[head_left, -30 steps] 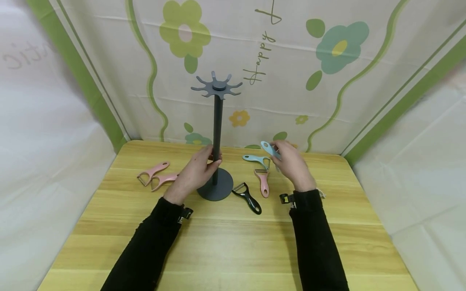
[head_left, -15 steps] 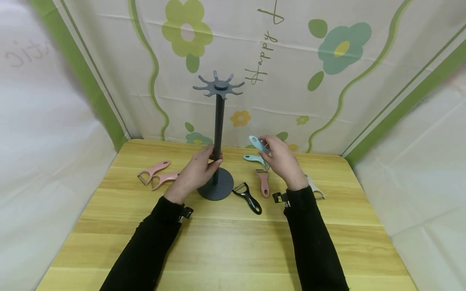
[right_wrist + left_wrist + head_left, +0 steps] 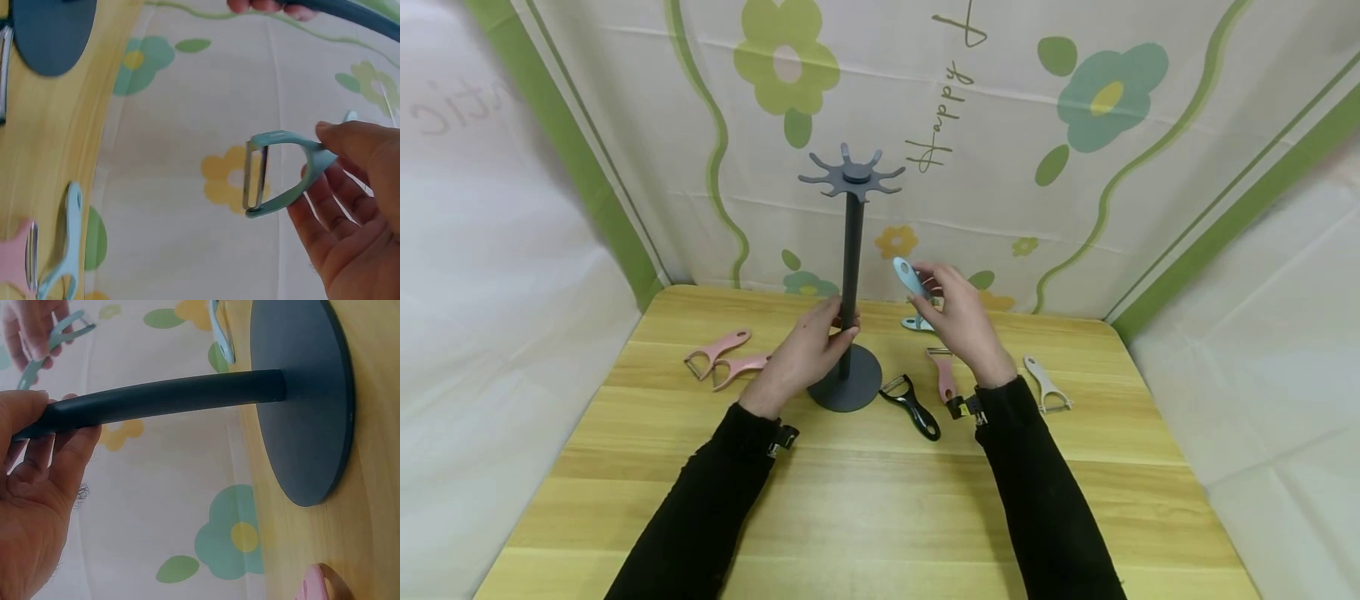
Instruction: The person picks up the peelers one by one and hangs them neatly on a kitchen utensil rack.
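My left hand (image 3: 803,354) grips the dark post of a utensil stand (image 3: 852,250), low down above its round base. The stand is upright, and its top is a ring of curved hooks with nothing hanging on them. To the right of the post, my right hand (image 3: 958,317) pinches a light blue peeler (image 3: 284,140) in the air, handle end up and blade down. In the right wrist view its blade and forked head show fully. Below it on the table lies a second light blue peeler (image 3: 72,231), partly hidden by my right hand in the head view.
Two pink peelers (image 3: 718,350) lie left of the stand. A black peeler (image 3: 913,411) and another pink peeler (image 3: 943,375) are right of the base. Farther right lies a white peeler (image 3: 1047,385). A patterned cloth (image 3: 1000,167) hangs behind the wooden table (image 3: 865,517).
My right hand has carried the light blue peeler up and left toward the post, uncovering the white peeler. The left hand keeps its grip on the stand.
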### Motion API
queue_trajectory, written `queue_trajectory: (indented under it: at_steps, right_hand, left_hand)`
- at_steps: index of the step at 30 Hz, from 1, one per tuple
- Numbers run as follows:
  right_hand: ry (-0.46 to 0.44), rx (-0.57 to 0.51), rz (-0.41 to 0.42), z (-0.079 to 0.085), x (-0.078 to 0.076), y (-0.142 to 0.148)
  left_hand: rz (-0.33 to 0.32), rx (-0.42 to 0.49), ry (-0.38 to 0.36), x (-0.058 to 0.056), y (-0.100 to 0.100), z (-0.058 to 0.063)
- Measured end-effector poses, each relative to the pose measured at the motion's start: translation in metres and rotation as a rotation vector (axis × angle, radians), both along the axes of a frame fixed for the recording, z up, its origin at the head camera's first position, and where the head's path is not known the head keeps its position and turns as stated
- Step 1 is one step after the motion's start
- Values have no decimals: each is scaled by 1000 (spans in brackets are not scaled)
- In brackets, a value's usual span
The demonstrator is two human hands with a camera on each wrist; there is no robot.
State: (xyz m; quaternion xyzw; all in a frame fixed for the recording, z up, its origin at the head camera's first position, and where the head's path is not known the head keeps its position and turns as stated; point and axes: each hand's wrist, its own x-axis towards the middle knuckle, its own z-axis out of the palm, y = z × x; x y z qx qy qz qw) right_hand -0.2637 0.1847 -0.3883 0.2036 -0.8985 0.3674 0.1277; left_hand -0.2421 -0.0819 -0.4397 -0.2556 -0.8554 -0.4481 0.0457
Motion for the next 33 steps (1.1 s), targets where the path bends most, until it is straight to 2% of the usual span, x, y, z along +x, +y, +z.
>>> queue_trajectory:
  at_steps: [15, 20, 27, 33]
  right_hand:
    - [10, -215, 78, 12, -2, -16]
    - [-12, -301, 99, 15, -4, -18]
    - [-27, -360, 103, 26, -5, -23]
    - [-31, -441, 140, 35, -7, -27]
  left_hand:
    - [-5, -7, 45, -1, 0, 1]
    - [-13, -2, 54, -1, 0, 0]
    - [-13, -5, 68, -2, -1, 0]
    - [-17, -10, 69, -2, -1, -1]
